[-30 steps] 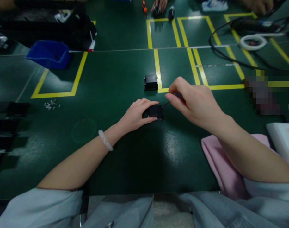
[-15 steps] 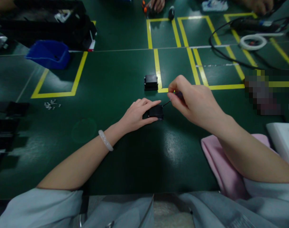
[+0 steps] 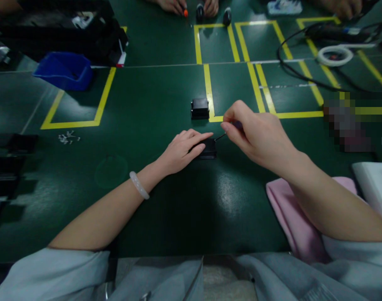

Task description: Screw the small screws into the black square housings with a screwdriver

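A small black box lies on the green table in front of me. My left hand rests on it from the left, its index finger along the far side and its thumb on the top, steadying it. In my right hand is a screwdriver, gripped between thumb and fingers. Its thin dark shaft slants down to the box's far right corner, while most of the handle is hidden in my fist. A second black box stands just beyond, touched by neither hand.
Loose screws lie to the left, near several black parts. A blue bin sits before a large black crate. A pink cloth lies under my right forearm. Another person's hands work across the table.
My left thumb has shifted from the near side of the box up onto its top. The right hand and screwdriver have barely moved. Across the table, another person's hands have moved apart.
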The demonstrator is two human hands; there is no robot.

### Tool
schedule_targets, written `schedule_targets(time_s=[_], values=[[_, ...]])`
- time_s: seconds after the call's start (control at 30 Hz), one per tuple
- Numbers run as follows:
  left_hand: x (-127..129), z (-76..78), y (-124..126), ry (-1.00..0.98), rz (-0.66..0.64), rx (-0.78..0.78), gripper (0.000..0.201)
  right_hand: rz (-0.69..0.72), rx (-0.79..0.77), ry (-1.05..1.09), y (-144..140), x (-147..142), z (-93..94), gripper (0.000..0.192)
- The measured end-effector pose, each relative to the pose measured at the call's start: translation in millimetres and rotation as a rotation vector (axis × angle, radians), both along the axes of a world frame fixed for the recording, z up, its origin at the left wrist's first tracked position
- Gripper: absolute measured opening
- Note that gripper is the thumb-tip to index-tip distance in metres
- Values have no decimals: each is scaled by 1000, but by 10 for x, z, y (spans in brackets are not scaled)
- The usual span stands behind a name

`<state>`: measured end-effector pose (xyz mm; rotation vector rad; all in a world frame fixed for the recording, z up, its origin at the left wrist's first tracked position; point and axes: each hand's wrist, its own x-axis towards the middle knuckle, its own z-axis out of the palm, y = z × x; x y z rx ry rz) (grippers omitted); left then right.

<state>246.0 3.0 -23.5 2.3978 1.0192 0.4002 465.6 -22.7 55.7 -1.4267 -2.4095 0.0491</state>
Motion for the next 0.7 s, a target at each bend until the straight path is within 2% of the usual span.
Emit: schedule_targets(time_s=[0.7], values=[[3,-2,1,5,4,8,45,-24,3,-24,-10,-8,12,27]])
